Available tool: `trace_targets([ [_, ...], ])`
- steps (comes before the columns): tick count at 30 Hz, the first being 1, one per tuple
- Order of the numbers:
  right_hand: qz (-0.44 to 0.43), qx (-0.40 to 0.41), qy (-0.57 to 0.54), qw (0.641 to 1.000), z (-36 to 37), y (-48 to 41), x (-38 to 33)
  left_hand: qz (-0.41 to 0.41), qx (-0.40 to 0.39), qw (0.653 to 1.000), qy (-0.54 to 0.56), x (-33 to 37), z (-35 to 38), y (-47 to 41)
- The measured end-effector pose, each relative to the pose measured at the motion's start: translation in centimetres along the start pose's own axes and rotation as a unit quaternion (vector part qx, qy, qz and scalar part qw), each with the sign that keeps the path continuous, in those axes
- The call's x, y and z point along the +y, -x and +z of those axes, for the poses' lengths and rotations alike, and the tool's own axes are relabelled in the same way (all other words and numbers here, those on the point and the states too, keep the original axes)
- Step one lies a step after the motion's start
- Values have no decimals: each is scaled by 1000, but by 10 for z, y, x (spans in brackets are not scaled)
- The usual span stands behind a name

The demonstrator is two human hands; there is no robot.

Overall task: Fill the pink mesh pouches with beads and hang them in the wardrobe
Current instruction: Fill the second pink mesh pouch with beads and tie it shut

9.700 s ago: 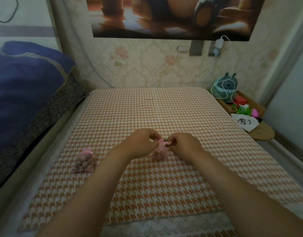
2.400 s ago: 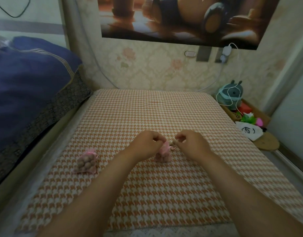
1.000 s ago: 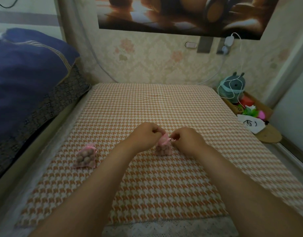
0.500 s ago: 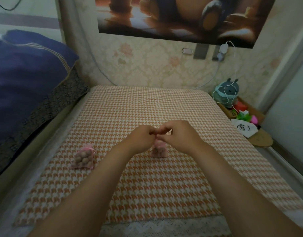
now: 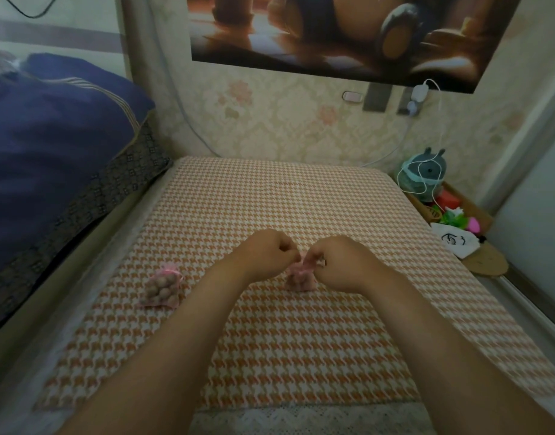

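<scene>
A pink mesh pouch [image 5: 299, 279] full of brown beads stands on the orange houndstooth cloth [image 5: 270, 202] in the middle of the table. My left hand [image 5: 263, 254] and my right hand [image 5: 345, 262] are both closed at its gathered top, each pinching a pink drawstring end. The fingers hide the knot. A second filled pink pouch [image 5: 162, 287] lies tied to the left, apart from both hands.
A bed with a dark blue quilt [image 5: 50, 152] borders the table on the left. At the right edge a wooden tray [image 5: 477, 211] holds a teal plush toy [image 5: 423, 171], a white cable and small colourful items. A wallpapered wall closes the far side.
Half a second ago my hands met above the pouch; they have since drawn slightly apart and lowered to its top. The left pouch has not moved.
</scene>
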State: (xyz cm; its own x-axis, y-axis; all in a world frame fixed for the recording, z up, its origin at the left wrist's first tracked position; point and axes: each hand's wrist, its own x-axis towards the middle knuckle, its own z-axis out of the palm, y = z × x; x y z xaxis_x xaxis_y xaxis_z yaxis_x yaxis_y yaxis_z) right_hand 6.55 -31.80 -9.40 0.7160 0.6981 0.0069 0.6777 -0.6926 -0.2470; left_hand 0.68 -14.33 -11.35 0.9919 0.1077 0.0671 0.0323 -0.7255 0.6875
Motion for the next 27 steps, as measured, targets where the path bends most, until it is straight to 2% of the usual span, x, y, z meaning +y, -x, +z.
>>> trace_targets([
  [4,23,22,-3,999,-5,5,9,7,65,995,75,0,7,-3],
  [7,43,38,-23,998,-10,10,20,0,93,992,84,1,14,-9],
  [16,48,62,-75,994,-7,20,51,58,3,997,-55,-5,52,-32],
  [27,43,67,-102,992,-2,17,57,64,-3,979,-192,-8,71,-58],
])
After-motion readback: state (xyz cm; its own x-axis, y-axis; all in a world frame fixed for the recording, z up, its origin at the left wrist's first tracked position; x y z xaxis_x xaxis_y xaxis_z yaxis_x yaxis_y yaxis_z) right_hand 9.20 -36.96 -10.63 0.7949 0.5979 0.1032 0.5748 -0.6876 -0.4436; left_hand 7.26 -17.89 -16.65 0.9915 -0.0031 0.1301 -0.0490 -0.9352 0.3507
